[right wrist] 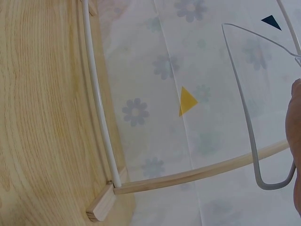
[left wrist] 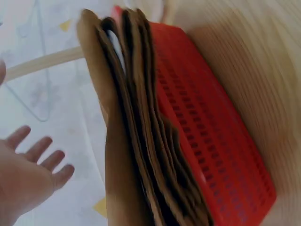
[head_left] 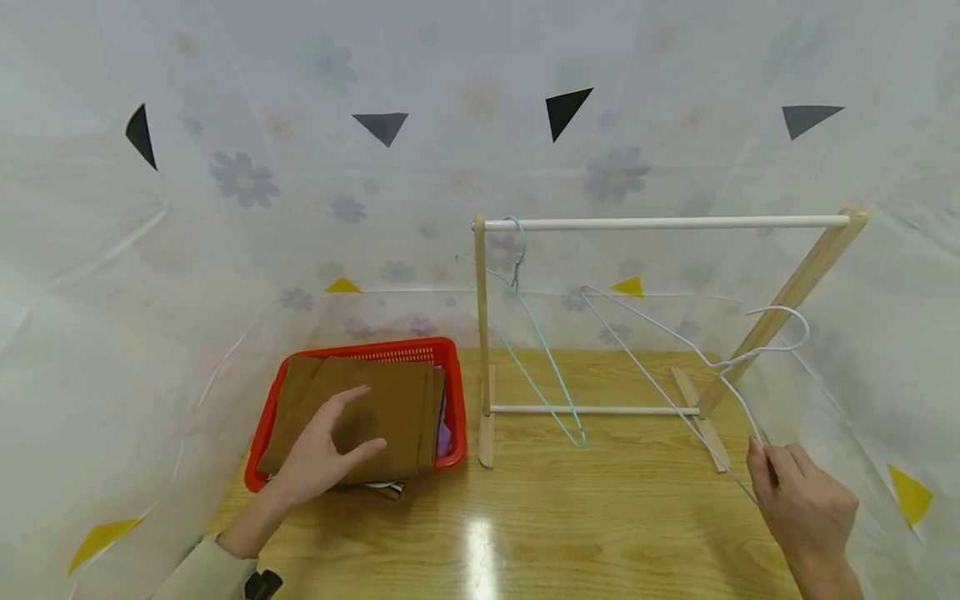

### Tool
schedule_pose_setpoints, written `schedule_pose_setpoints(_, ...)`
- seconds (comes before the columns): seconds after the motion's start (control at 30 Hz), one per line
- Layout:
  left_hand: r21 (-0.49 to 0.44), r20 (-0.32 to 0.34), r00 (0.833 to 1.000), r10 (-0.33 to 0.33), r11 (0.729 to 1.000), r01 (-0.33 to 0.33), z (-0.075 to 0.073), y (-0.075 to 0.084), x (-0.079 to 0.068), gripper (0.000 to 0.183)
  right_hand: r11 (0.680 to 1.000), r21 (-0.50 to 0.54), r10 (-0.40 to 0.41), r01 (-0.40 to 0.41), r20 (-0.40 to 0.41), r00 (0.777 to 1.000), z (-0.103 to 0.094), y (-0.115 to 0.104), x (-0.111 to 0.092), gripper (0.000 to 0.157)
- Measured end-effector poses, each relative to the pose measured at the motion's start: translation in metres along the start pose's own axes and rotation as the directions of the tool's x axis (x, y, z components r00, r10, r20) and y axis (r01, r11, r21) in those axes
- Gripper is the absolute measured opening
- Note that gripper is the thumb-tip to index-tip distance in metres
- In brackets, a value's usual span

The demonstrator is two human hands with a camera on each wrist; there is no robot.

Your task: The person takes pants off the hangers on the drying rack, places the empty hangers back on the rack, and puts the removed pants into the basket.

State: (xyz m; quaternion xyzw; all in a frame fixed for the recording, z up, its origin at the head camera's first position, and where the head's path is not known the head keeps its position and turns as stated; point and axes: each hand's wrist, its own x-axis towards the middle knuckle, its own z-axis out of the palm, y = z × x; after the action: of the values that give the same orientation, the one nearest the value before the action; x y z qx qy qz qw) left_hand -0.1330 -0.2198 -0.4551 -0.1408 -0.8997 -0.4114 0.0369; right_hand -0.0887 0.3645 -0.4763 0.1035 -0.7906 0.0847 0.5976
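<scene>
My right hand (head_left: 806, 500) grips one end of a pale lavender clothes hanger (head_left: 652, 375), which is held up in front of the rack with its hook pointing right. In the right wrist view the same hanger (right wrist: 244, 103) shows beside the hand's edge. My left hand (head_left: 318, 450) hovers over folded brown cloth (head_left: 390, 408), thumb and fingers spread, with nothing in it. The cloth lies in a red basket (head_left: 455, 392). From the left wrist, the brown cloth (left wrist: 136, 108) shows several folded layers, with the left hand (left wrist: 28, 179) apart from it.
A wooden rack with a white top rod (head_left: 675, 222) stands at the back right of the wooden table (head_left: 570, 525). A mint-green hanger (head_left: 551, 358) hangs near the rod's left end. Behind is a flowered white curtain (head_left: 450, 167). Some purple cloth (head_left: 445, 429) shows inside the basket.
</scene>
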Motion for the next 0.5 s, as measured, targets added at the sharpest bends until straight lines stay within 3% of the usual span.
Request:
schedule_pose_setpoints(0.23, 0.216, 0.196, 0.979, 0.053, 0.972, -0.096, -0.008, -0.014, -0.003, 0.094, 1.0, -0.002, -0.002, 0.002, -0.003, 1.0, 0.001, -0.001, 0.0, 0.056)
schedule_pose_setpoints(0.5, 0.385, 0.291, 0.948, 0.125, 0.892, -0.235, -0.006, -0.035, -0.008, 0.104, 1.0, -0.008, 0.0, 0.0, -0.017, 1.0, 0.002, 0.0, -0.001, 0.057)
